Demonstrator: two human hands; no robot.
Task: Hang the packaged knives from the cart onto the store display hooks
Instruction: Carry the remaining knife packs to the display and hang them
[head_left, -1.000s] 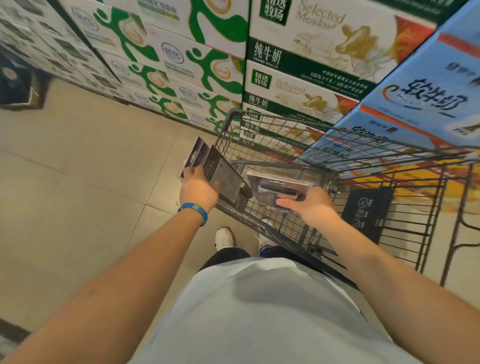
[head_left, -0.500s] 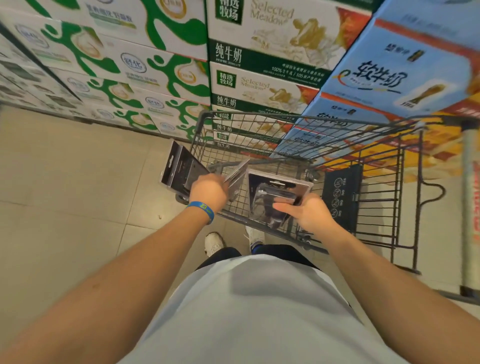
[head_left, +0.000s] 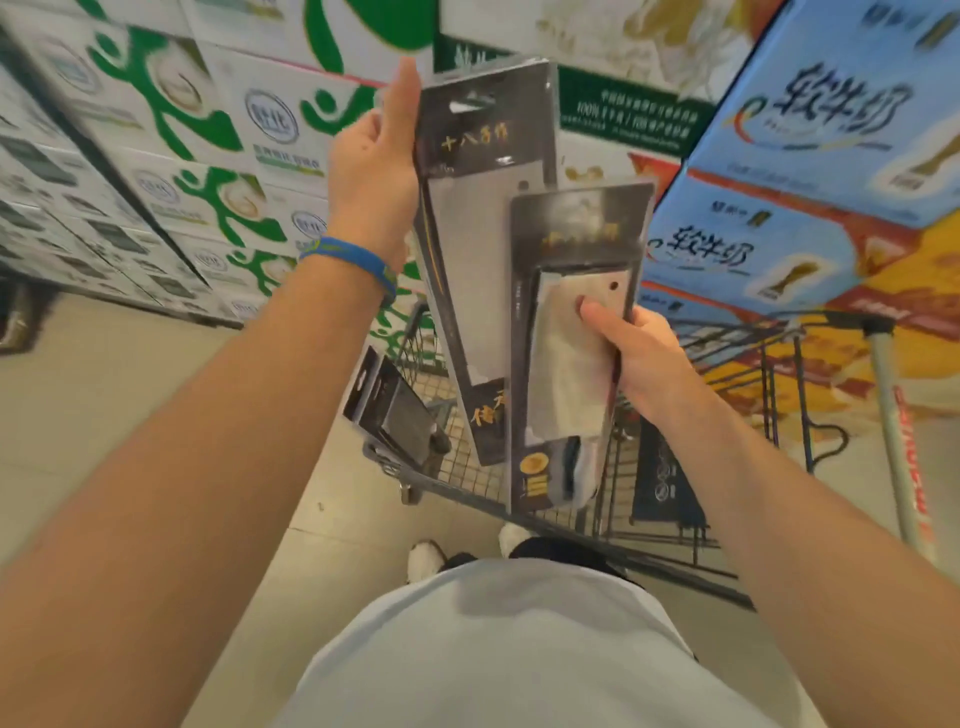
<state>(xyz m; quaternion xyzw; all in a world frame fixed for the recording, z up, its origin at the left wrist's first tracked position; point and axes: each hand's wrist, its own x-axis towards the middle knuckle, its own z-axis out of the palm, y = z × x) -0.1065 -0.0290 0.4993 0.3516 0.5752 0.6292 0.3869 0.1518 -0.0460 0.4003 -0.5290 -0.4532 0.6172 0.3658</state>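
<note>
Left hand (head_left: 371, 171): grips the tall pack (head_left: 483, 208) by its left edge, thumb straight up, fingers hidden behind
Right hand (head_left: 644, 358): grips the short pack (head_left: 566, 364) at its right edge, thumb pressed on the front
Packs: both held above the cart (head_left: 798, 395), overlapping; spare pack (head_left: 389, 415) leans at its near-left corner
Hooks: not in view
Method: face the display, hang one pack at a time, lead with the hang slot (head_left: 467, 106), keep the two packs from snagging
</note>
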